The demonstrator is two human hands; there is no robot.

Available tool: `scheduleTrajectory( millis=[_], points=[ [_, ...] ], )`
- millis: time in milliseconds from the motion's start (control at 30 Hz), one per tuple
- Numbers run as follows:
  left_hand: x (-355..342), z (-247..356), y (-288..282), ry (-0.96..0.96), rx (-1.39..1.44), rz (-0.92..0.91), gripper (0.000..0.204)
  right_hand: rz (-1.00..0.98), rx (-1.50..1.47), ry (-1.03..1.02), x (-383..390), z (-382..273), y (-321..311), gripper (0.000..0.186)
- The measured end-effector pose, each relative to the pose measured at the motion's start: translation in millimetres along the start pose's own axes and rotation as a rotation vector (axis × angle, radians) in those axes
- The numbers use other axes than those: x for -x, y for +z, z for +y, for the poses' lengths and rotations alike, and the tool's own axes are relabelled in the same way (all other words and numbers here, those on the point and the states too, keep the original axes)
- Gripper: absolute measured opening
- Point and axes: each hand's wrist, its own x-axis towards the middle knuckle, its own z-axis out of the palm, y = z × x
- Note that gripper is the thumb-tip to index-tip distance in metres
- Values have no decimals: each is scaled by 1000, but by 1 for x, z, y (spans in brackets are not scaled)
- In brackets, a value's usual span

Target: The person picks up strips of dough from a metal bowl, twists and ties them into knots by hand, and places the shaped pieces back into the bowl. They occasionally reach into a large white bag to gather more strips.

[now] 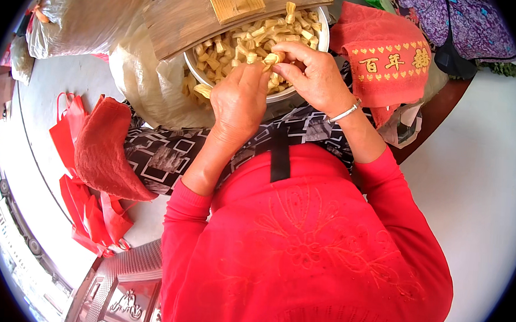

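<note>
Both my hands meet over the near edge of a round metal basin (324, 34). My left hand (240, 95) pinches one side of a small yellow knotted strip (272, 58), which looks like a tofu-skin knot. On its other side, the thumb and forefinger of my right hand (315, 76) grip the same knot. A silver bangle (345, 113) circles my right wrist. Many similar pale yellow knots (247, 41) fill the basin. Parts of the held knot are hidden behind my fingers.
A wooden board (178, 20) with a lighter block (235, 3) lies across the basin's far side. Left of it are a translucent plastic bag (148, 77) and a stuffed sack (89, 15). Red towels cover both knees, including the right towel (387, 80). Red bags (92, 216) lie at left.
</note>
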Motion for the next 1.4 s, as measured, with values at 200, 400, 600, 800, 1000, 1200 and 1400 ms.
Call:
scheduleTrajectory(
  millis=[200,400,600,800,1000,1200,1400],
  points=[
    [6,0,2,-135,83,-121,13,0,111,-134,1,4,5,33],
    [10,6,1,-283,228,-240,18,65,306,-297,0,6,9,30],
    [18,-4,0,-411,548,-361,19,20,465,-411,2,15,12,28],
    [-4,-26,-29,-799,1155,-594,22,-361,-424,79,-6,16,-17,29],
    [-22,-43,-22,-822,1453,-726,24,-539,-545,106,-36,4,-19,22],
    [-28,-49,-29,-824,1347,-795,24,-598,-556,203,-43,4,-34,18],
    [-56,-54,-41,-602,1188,-646,21,-337,-618,187,-64,6,-30,15]
  ],
)
